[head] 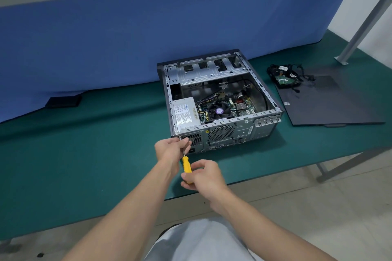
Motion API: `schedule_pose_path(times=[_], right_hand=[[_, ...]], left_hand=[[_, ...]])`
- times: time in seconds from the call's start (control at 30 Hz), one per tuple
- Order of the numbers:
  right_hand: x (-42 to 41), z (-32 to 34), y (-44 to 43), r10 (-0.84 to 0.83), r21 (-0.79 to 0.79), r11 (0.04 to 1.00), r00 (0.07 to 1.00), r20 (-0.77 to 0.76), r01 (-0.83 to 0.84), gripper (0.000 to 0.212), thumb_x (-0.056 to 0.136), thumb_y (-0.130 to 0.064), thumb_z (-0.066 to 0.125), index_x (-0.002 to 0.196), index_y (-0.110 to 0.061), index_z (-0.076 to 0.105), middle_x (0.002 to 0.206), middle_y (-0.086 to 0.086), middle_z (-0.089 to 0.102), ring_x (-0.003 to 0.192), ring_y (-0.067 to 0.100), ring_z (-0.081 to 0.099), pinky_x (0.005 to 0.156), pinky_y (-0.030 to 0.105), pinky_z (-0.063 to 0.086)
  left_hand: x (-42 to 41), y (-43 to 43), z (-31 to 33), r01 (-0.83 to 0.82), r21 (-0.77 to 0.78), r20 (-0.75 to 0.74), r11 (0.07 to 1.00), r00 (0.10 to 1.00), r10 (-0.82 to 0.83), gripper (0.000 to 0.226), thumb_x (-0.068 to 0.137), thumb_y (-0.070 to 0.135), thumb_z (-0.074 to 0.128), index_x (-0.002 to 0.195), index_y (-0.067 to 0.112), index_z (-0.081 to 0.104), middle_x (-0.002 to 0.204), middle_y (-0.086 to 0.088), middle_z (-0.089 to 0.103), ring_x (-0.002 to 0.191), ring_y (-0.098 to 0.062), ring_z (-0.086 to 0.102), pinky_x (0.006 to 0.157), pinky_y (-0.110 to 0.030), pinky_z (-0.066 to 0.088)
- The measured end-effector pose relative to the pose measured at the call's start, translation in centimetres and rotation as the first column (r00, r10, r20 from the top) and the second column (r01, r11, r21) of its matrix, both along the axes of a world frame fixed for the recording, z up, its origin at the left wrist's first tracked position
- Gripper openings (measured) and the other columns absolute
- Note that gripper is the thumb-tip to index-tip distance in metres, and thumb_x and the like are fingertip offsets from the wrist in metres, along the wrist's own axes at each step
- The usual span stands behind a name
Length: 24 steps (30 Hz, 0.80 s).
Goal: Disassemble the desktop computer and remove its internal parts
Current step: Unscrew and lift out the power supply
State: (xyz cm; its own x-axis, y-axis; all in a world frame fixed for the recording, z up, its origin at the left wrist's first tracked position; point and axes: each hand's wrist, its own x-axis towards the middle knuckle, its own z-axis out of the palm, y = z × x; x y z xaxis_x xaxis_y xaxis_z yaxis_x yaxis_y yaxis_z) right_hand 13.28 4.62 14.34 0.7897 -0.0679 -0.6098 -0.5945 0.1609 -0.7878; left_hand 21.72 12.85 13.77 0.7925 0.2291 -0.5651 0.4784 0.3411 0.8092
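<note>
1. The desktop computer (220,99) lies flat on the green table (84,154), a bit right of centre. Its top is open and its rear panel faces the person.
2. The right hand (204,176) is wrapped around the yellow handle of the screwdriver (186,164). The butt end of the handle is buried in the palm, so only the upper half shows.
3. The left hand (169,149) pinches the metal shaft up near the tip. Its fingers cover most of the shaft.
4. The tip sits at the near-left upper corner of the rear panel, right by the perforated vent. The screw itself is too small and too hidden by the fingers to make out.
5. Inside the case, the silver power supply (185,113) sits at the near left, with the CPU fan (218,110) just right of it. Its label text is unreadable.
6. The motherboard (241,105) is partly hidden behind the case's rear wall, with a tangle of wires running across it.
7. To the right, the dark side panel (331,101) lies flat on the table. A hard drive (285,80) rests on its far-left corner with a bundle of black cables, and which cable goes where is anyone's guess.
8. A blue partition (148,38) stands behind everything. A black object (63,101) pokes out from under its left part, mostly covered, so it can't be identified.
</note>
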Motion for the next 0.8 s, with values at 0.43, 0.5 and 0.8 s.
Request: schedule_pose_path(times=[0.43,0.5,0.8], right_hand=[[0.4,-0.3,0.2,0.03,0.066,0.998,0.998,-0.062,-0.026,0.011,0.089,-0.001,0.06,0.099,-0.004,0.056,0.09,0.01,0.064,0.068,0.022,0.071,0.078,0.034,0.058],[0.4,-0.5,0.4,0.037,-0.07,0.997,0.998,-0.044,-0.04,0.013,0.086,-0.003,0.064,0.092,-0.011,0.056,0.091,0.005,0.066,0.066,0.019,0.072,0.079,0.033,0.058],[1.2,0.2,-1.0,0.03,0.406,0.914,0.994,-0.108,0.017,0.009,0.095,0.004,0.047,0.101,0.009,0.053,0.091,0.024,0.059,0.079,0.033,0.066,0.07,0.036,0.059]], left_hand=[[0.1,0.0,0.0,0.032,0.037,-0.035,0.999,0.999,-0.031,0.016,0.086,-0.016,0.06,0.1,-0.008,0.057,0.088,-0.024,0.067,0.074,-0.028,0.07,0.064,-0.029,0.061],[0.2,-0.1,-0.1,0.023,0.127,-0.029,0.992,0.999,-0.02,0.018,0.084,-0.017,0.062,0.096,-0.004,0.058,0.085,-0.021,0.067,0.074,-0.027,0.072,0.064,-0.028,0.06],[0.3,0.1,0.2,0.019,-0.056,-0.058,0.998,0.998,-0.023,0.019,0.092,-0.016,0.048,0.11,-0.018,0.054,0.098,-0.033,0.066,0.083,-0.035,0.071,0.063,-0.029,0.061]])
